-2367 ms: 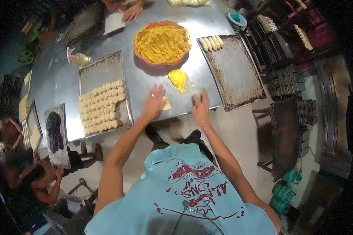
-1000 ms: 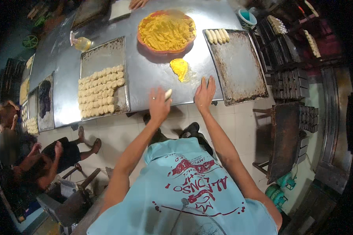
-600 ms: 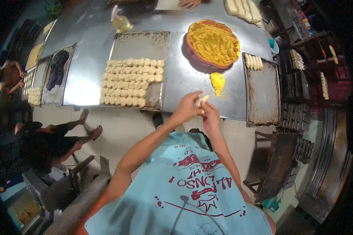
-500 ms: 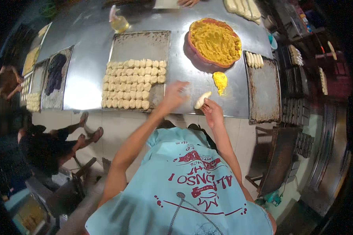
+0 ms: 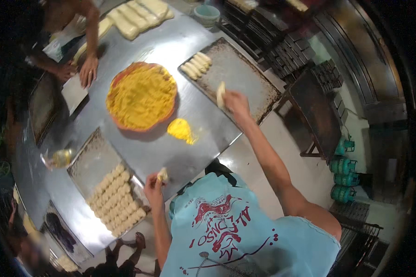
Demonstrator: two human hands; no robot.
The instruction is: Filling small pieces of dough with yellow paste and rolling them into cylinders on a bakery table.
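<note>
Dough roll (image 5: 221, 95) moved over tray (image 5: 247, 71), right hand (image 5: 235, 102) hiding part

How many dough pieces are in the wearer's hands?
2: a small dough piece in the left hand, near the dough-ball tray; a dough roll in the right hand, at the roll tray. More could be hidden in either grip.

Place was bakery workroom: metal table (image 5: 141, 154) spanned left and centre; tray (image 5: 95, 159) of dough balls (image 5: 115, 201) sat lower left, second tray (image 5: 245, 69) held dough rolls (image 5: 196, 65) near upper centre; dark pans (image 5: 284, 53) were stacked upper right.
</note>
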